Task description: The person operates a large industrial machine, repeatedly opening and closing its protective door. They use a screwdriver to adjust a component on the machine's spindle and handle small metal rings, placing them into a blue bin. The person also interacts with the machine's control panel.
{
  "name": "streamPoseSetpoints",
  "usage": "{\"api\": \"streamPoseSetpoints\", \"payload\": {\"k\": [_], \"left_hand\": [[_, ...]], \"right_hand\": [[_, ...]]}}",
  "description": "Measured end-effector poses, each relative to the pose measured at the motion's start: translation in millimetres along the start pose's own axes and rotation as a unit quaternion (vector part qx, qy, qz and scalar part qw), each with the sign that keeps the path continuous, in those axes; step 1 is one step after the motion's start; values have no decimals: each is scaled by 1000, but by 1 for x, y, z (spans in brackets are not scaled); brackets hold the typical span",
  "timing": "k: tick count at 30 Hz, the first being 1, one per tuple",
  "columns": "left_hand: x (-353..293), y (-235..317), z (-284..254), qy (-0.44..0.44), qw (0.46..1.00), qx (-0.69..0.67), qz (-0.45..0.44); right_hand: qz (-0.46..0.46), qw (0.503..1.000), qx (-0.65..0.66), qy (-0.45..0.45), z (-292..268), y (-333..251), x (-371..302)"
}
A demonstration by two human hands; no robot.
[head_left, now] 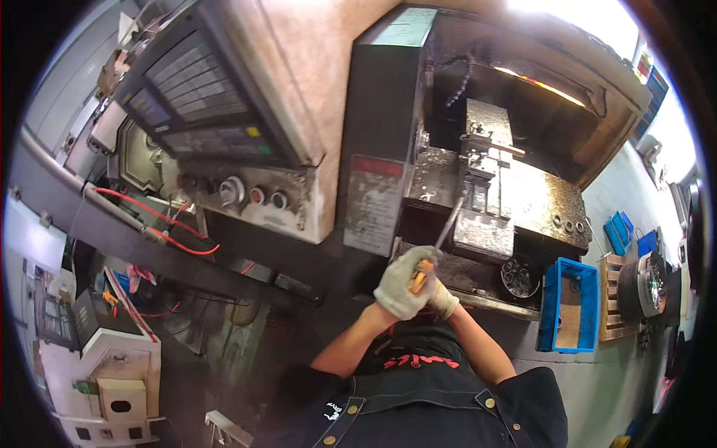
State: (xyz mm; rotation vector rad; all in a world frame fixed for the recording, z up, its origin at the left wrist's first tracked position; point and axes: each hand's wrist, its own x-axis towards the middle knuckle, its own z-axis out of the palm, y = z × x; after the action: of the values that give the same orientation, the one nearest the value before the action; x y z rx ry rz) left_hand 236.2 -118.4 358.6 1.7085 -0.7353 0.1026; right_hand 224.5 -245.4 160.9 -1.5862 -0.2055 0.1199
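Note:
My left hand point(402, 287), in a pale work glove, is closed round the orange handle point(421, 275) of a tool. The tool's long thin metal shaft point(452, 220) slants up and away to the tool block point(485, 173) inside an open lathe; what its tip touches is too small to tell. Against the left hand is my right hand point(444, 299), gloved too. Its fingers are mostly hidden behind the left glove, so their grip does not show. Both hands are in front of the machine's near edge.
A control panel point(205, 97) with knobs and buttons stands to the left. Metal rings point(569, 225) lie on the machine bed's right side. A round container of small parts point(519, 275) sits below it. Further right are a blue crate point(549, 306) and a wooden pallet point(611, 287).

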Motion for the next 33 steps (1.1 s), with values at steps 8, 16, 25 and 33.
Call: {"api": "streamPoseSetpoints", "payload": {"k": [8,16,25,33], "left_hand": [[-6,24,-118,116,979,142,-85],[5,-3,-152,103,887,448,-49],[10,-6,-162,92,876,470,-58],[-108,-24,-57,94,987,-52,-119]], "right_hand": [[163,970,173,-46,62,-60,-21],[79,991,81,74,89,-53,-30],[145,972,132,130,75,-100,-65],[153,957,168,178,15,-85,-140]]}}
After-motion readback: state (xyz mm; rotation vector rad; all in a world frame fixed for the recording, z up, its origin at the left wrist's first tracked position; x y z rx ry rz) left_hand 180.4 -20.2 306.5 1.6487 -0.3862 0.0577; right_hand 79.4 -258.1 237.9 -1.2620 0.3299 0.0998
